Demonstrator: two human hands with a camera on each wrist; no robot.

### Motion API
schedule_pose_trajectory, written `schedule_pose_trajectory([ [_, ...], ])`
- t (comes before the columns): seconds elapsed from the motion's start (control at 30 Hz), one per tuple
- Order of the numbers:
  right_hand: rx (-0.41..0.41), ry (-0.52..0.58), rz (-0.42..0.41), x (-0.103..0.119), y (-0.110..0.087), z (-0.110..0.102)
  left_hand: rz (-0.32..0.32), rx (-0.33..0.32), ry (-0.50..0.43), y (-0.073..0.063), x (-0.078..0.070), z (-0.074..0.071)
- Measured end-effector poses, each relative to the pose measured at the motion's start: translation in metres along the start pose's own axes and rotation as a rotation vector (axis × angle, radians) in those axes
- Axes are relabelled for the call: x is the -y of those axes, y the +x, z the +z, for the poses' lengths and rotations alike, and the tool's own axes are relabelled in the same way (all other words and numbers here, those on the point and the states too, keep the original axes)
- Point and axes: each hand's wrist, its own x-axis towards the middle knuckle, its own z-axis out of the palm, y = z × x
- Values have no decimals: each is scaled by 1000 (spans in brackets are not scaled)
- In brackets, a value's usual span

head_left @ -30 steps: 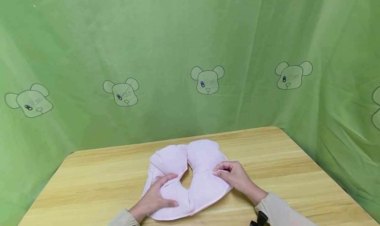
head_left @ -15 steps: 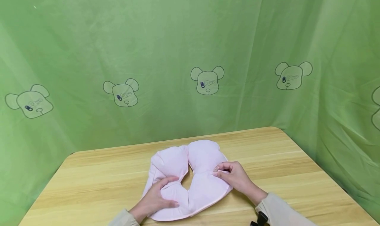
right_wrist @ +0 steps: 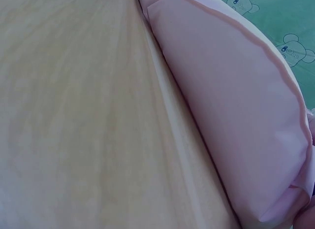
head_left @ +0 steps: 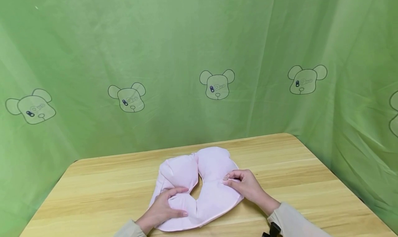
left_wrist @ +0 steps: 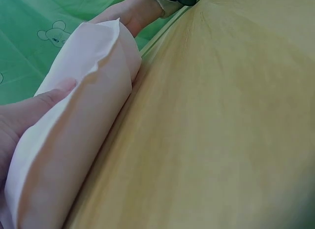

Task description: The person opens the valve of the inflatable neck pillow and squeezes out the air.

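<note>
A pale pink U-shaped neck pillow [head_left: 214, 195] lies on the wooden table, puffed up, its two ends nearly meeting at the far side around a narrow opening. My left hand [head_left: 162, 206] grips its near left part, thumb and index finger spread over the top. In the left wrist view the thumb presses beside the seam of the pillow [left_wrist: 98, 111]. My right hand [head_left: 247, 185] pinches at the pillow's right side with thumb and fingertips; what lies between them is too small to make out. The right wrist view shows the pillow's bulging side [right_wrist: 231, 96] and seam.
The light wooden table [head_left: 295, 174] extends around the pillow on all sides. Behind it hangs a green curtain [head_left: 174, 50] printed with bear heads. A black strap buckle [head_left: 273, 228] sits at the right sleeve.
The pillow's left lobe has shifted slightly to the right, and the opening in the middle is narrower. My left index finger has moved a little with it; the right hand stays in place.
</note>
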Motion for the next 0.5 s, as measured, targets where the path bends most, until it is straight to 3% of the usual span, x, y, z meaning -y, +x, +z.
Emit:
schedule_pose_trajectory([
  [0.23,-2,-9,-6,-2,1,0,-1,-21,48,0,0,1],
  [0.5,2,-5,-11,-4,1,0,6,-2,-10,1,2,1],
])
